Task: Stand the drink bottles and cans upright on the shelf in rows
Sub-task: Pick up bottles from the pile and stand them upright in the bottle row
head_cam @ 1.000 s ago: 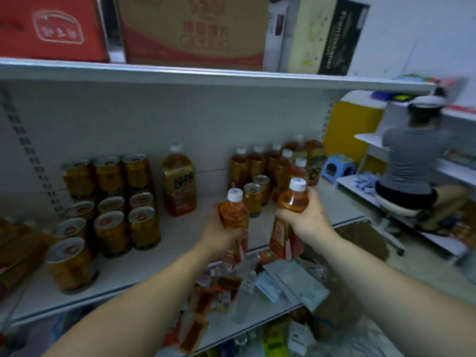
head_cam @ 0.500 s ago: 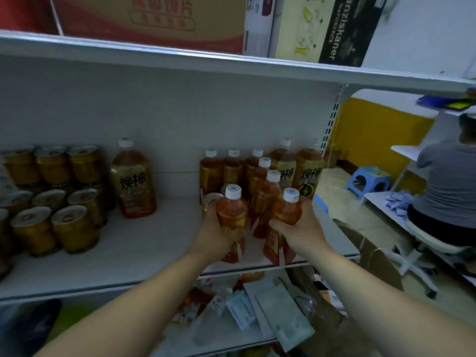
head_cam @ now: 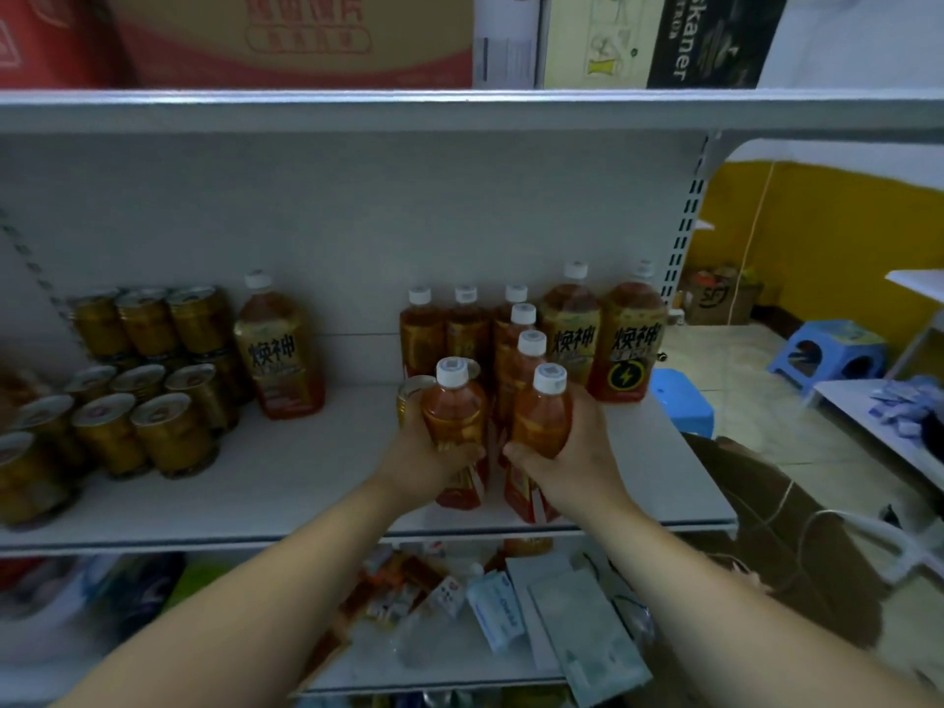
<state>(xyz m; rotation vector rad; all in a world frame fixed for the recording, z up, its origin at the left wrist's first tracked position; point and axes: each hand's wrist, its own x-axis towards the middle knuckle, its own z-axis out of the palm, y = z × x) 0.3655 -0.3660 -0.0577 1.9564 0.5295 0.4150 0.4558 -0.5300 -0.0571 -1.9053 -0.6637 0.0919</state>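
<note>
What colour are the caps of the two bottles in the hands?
White, on both bottle caps, seen clearly in the head view.

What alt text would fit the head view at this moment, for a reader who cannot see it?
A person's left hand and right hand each hold a small amber drink bottle upright, left bottle and right bottle, at the front of a white shelf. Behind stand more bottles; gold cans sit to the left.
</note>
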